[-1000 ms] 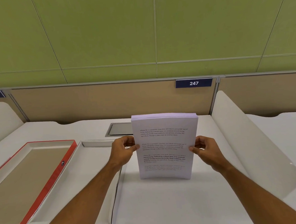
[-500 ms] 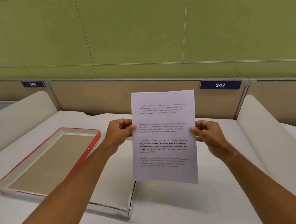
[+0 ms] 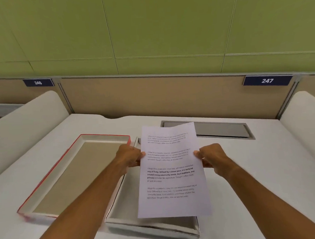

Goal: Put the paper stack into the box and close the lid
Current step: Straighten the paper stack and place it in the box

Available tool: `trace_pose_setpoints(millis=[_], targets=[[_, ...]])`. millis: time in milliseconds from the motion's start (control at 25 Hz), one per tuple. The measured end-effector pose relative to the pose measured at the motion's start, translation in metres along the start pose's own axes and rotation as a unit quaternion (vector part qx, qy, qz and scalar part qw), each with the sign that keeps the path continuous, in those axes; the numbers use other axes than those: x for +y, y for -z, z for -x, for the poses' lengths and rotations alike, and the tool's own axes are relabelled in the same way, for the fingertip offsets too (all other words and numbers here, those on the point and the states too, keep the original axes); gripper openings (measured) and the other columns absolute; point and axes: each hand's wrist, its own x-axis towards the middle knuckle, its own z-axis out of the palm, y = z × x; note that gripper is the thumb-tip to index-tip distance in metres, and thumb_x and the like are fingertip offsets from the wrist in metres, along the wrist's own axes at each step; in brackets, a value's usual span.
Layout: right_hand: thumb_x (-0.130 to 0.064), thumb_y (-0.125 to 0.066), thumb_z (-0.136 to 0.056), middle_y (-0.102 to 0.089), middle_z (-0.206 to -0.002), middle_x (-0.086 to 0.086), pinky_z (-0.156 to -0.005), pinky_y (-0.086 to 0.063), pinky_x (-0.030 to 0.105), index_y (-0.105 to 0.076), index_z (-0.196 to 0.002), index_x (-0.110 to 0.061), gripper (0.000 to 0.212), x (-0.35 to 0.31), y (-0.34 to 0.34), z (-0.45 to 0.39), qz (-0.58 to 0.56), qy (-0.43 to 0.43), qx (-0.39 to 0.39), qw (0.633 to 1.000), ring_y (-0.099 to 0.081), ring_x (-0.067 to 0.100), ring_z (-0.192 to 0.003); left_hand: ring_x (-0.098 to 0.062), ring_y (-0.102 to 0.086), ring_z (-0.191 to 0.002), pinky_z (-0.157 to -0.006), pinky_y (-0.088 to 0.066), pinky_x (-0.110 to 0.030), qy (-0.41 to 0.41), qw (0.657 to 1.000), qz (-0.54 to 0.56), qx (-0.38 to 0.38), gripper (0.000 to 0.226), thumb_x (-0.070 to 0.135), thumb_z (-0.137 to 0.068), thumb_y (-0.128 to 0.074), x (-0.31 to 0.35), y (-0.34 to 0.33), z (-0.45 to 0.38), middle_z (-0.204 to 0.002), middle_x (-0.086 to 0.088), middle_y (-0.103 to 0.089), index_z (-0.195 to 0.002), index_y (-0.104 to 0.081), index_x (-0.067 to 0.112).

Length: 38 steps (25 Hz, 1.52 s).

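Observation:
I hold a white paper stack point(image 3: 171, 171) with printed text by its two long edges, my left hand point(image 3: 130, 156) on its left side and my right hand point(image 3: 212, 157) on its right. It hangs tilted, face towards me, over a shallow white open box point(image 3: 153, 227) whose near wall shows below the sheets. The stack hides most of the box's inside. To the left lies the red-edged lid point(image 3: 51, 170), upside down, its brown inside showing.
The white desk point(image 3: 256, 178) ends at a tan partition with number plates 246 point(image 3: 38, 82) and 247 point(image 3: 267, 80). A grey cable hatch point(image 3: 219, 129) sits behind the papers. Rounded white dividers stand at the left point(image 3: 25, 122) and the right point(image 3: 306, 115).
The stack has been lifted off the desk, where it stood on end, and carried left over the white box. The view has turned left and down.

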Motion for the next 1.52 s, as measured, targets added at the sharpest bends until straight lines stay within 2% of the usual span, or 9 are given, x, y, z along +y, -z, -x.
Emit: trace_pose_setpoints(millis=[120, 240, 360, 600, 880, 1120, 1320, 1400, 1520], targets=[[-0.002, -0.065, -0.083, -0.073, -0.084, 0.016, -0.054, -0.06, 0.034, -0.061, -0.086, 0.002, 0.006, 0.012, -0.043, 0.0, 0.026, -0.045, 0.012, 0.999, -0.074, 0.029, -0.069, -0.028, -0.074, -0.065, -0.057, -0.062, -0.04, 0.04, 0.998, -0.047, 0.004, 0.016, -0.01, -0.073, -0.073, -0.017, 0.019, -0.021, -0.092, -0.023, -0.074, -0.086, -0.064, -0.011], [-0.005, -0.061, -0.083, -0.071, -0.088, 0.017, -0.055, -0.058, 0.034, -0.06, -0.094, 0.001, 0.012, 0.018, -0.064, 0.001, 0.043, -0.063, 0.03, 0.997, -0.072, 0.032, -0.076, -0.026, -0.074, -0.065, -0.055, -0.062, -0.039, 0.054, 0.995, -0.078, -0.001, 0.023, -0.007, -0.073, -0.075, -0.025, 0.024, -0.036, -0.09, -0.02, -0.074, -0.092, -0.063, -0.009], [-0.006, -0.06, -0.083, -0.07, -0.087, 0.016, -0.052, -0.057, 0.031, -0.059, -0.089, -0.001, 0.008, 0.02, -0.076, 0.002, 0.057, -0.079, 0.065, 0.993, -0.07, 0.03, -0.075, -0.024, -0.071, -0.066, -0.054, -0.061, -0.035, 0.054, 0.993, -0.107, -0.013, 0.026, -0.003, -0.072, -0.077, -0.026, 0.022, -0.046, -0.096, -0.02, -0.073, -0.094, -0.062, -0.006], [-0.012, -0.059, -0.084, -0.068, -0.085, 0.013, -0.076, -0.063, 0.045, -0.056, -0.08, -0.007, 0.007, 0.023, -0.091, -0.007, 0.103, -0.091, 0.107, 0.985, -0.07, 0.033, -0.08, -0.03, -0.066, -0.089, -0.06, -0.058, -0.033, 0.04, 0.983, -0.181, 0.004, 0.04, 0.004, -0.07, -0.078, -0.028, 0.014, -0.062, -0.105, -0.017, -0.067, -0.105, -0.06, -0.002], [-0.02, -0.064, -0.086, -0.066, -0.084, 0.005, -0.061, -0.054, 0.029, -0.048, -0.067, -0.017, 0.026, 0.025, -0.102, -0.015, 0.234, -0.067, 0.124, 0.962, -0.064, 0.022, -0.066, -0.018, -0.058, -0.059, -0.045, -0.046, -0.025, -0.01, 0.954, -0.299, 0.012, 0.025, 0.01, -0.077, -0.073, -0.031, 0.004, -0.07, -0.083, -0.01, -0.064, -0.068, -0.05, 0.008], [-0.016, -0.063, -0.088, -0.068, -0.107, 0.012, -0.078, -0.054, 0.033, -0.054, -0.095, -0.009, 0.014, 0.027, -0.109, -0.015, 0.337, -0.042, 0.104, 0.935, -0.067, 0.031, -0.094, -0.016, -0.055, -0.064, -0.058, -0.05, -0.027, -0.021, 0.923, -0.379, -0.066, 0.009, 0.011, -0.086, -0.058, -0.032, -0.002, -0.07, -0.08, -0.003, -0.056, -0.092, -0.052, 0.007], [-0.017, -0.06, -0.089, -0.068, -0.111, 0.012, -0.073, -0.05, 0.03, -0.057, -0.102, -0.007, 0.017, 0.028, -0.117, -0.009, 0.368, -0.057, 0.066, 0.926, -0.064, 0.027, -0.092, -0.027, -0.055, -0.09, -0.077, -0.049, -0.035, 0.057, 0.947, -0.297, -0.111, 0.041, 0.02, -0.091, -0.043, -0.026, 0.001, -0.068, -0.104, -0.011, -0.055, -0.127, -0.048, 0.002], [-0.018, -0.059, -0.089, -0.068, -0.11, 0.013, -0.073, -0.052, 0.031, -0.052, -0.094, -0.008, 0.013, 0.024, -0.116, -0.006, 0.344, -0.062, 0.054, 0.935, -0.062, 0.026, -0.086, -0.026, -0.054, -0.09, -0.081, -0.047, -0.037, 0.076, 0.954, -0.268, -0.111, 0.046, 0.027, -0.092, -0.042, -0.023, 0.002, -0.064, -0.104, -0.011, -0.056, -0.13, -0.046, 0.001], [-0.019, -0.058, -0.088, -0.07, -0.11, 0.019, -0.087, -0.057, 0.042, -0.059, -0.095, -0.003, 0.018, 0.023, -0.11, -0.001, 0.268, -0.067, 0.051, 0.96, -0.068, 0.033, -0.098, -0.021, -0.051, -0.081, -0.079, -0.042, -0.037, 0.087, 0.961, -0.234, -0.114, 0.057, 0.045, -0.094, -0.043, -0.024, 0.005, -0.056, -0.103, -0.01, -0.058, -0.133, -0.045, 0.004]])
